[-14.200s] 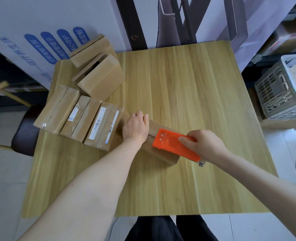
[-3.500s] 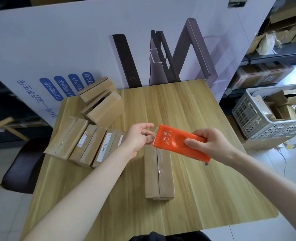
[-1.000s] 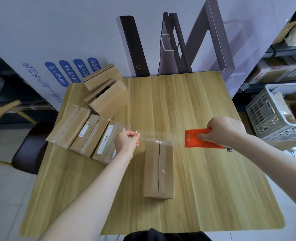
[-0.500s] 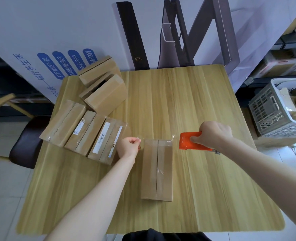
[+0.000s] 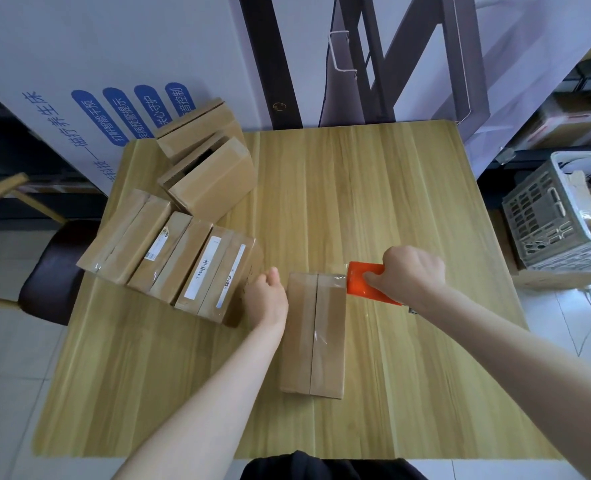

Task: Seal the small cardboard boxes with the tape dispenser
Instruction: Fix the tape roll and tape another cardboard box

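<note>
A long cardboard box [image 5: 325,344] lies in the middle of the wooden table [image 5: 373,188], with clear tape running down its centre seam. My right hand [image 5: 412,276] grips the orange tape dispenser [image 5: 360,279] at the box's far right corner. A strip of clear tape runs from it across the box's far end. My left hand [image 5: 268,299] presses against the far left side of the box, thumb up, where the tape end comes down. Its fingers are mostly hidden behind the hand.
A row of taped boxes [image 5: 169,258] lies on the table's left, touching my left hand's side. Two open boxes [image 5: 211,174] stand behind them. A grey plastic basket [image 5: 557,220] sits off the right edge and a dark chair [image 5: 48,268] off the left.
Both hands have come down: the stretched tape now lies over the box's far end, my left hand has moved onto the box's left side, and the dispenser has reached the right corner.
</note>
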The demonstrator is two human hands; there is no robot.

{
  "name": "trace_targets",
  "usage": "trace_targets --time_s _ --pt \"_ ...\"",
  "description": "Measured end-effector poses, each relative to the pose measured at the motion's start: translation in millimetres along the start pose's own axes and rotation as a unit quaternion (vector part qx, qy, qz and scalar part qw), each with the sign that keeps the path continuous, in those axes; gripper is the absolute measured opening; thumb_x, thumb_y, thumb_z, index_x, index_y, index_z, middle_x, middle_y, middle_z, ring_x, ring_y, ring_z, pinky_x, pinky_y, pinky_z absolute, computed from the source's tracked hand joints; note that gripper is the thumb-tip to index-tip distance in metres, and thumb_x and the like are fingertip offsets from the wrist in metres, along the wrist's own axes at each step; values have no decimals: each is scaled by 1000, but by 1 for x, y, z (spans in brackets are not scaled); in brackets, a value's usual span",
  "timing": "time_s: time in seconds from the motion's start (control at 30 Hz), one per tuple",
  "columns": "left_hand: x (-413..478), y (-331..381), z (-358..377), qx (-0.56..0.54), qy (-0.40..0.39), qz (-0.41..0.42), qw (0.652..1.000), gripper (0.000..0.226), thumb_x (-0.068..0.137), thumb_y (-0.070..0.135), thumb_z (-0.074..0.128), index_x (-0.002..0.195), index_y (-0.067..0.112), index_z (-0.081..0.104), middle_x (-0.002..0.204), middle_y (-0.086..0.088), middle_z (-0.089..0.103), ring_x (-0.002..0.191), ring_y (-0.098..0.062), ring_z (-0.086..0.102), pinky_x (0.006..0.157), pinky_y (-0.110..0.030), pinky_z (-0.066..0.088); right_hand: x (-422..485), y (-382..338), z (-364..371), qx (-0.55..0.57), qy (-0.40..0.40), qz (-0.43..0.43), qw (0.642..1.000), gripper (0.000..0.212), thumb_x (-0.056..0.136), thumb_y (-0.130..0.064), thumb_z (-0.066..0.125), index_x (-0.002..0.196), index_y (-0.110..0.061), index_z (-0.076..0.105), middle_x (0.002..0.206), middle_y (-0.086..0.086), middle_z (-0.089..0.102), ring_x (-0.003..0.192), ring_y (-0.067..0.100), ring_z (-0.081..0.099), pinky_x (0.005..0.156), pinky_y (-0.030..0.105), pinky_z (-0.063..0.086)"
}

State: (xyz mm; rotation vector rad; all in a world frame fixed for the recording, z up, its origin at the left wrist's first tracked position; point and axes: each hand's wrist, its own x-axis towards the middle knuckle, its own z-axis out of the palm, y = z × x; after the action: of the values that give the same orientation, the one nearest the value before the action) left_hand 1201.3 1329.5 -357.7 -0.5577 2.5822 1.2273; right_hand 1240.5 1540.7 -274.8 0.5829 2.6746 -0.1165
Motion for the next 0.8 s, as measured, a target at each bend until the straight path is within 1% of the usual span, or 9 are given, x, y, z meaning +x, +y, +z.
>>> trace_targets --time_s 0.03,0.07,0.17,0.33,0.43,0.5,0.6,0.7,0.8 --pt "-5 0 2 4 -6 8 1000 50 99 39 38 65 6 54 63 -9 56 66 -28 55 61 -36 45 -1 -2 -1 -4 3 -3 1000 35 88 -45 52 65 -18 51 59 -4 54 43 13 49 46 20 36" --pt "-12 1 5 17 -16 18 1000 51 99 39 40 58 9 44 54 -3 45 57 -24 45 52 -33 36 -2 -5 -1 -11 7 -7 1000 35 88 -43 52 64 -18 50 59 -4 53 44 13 47 46 20 35" --pt "-25 0 12 28 -6 57 998 53 99 37 42 52 16 31 46 4 31 48 -15 30 45 -29 19 -6 -16 -2 -33 22 -23 999 35 89 -37 51 60 -19 46 56 -5 46 47 14 41 45 20 29" --pt "-34 -1 19 -28 27 64 997 52 101 33 41 52 18 28 46 5 29 47 -13 25 46 -28 20 -6 -31 2 -68 76 -61 993 41 96 -32 41 57 -19 40 51 -7 37 41 13 30 44 20 20" --pt "-36 0 21 -33 30 43 998 50 101 35 38 55 18 32 49 1 33 50 -14 30 47 -30 24 -4 -36 15 -108 64 -78 989 30 99 -21 43 71 -21 55 53 -8 39 41 12 30 42 20 19" --pt "-35 0 21 -18 30 25 999 48 101 37 38 58 17 36 55 -9 40 53 -19 34 48 -29 24 -6 -36 30 -96 15 -81 992 23 93 -14 48 75 -26 58 56 -7 44 44 14 38 42 21 21" --pt "-33 1 23 -43 43 -9 998 48 101 39 38 73 4 57 74 -19 61 67 -33 52 54 -30 35 -6 -22 47 -6 12 -38 999 34 92 -32 45 61 -19 45 57 -1 51 56 24 57 44 22 23" --pt "-42 6 32 -113 60 -87 988 47 101 41 37 101 3 64 93 -13 68 88 -31 62 70 -31 44 -5 0 45 -1 66 -13 998 39 91 -45 47 62 -19 45 54 -7 41 58 22 50 45 24 23" --pt "-55 20 43 -252 75 -208 942 43 100 40 39 113 3 57 106 -13 64 95 -31 60 80 -34 45 -5 14 28 13 107 -3 994 36 91 -51 48 73 -21 55 55 -7 42 59 22 50 47 25 25"
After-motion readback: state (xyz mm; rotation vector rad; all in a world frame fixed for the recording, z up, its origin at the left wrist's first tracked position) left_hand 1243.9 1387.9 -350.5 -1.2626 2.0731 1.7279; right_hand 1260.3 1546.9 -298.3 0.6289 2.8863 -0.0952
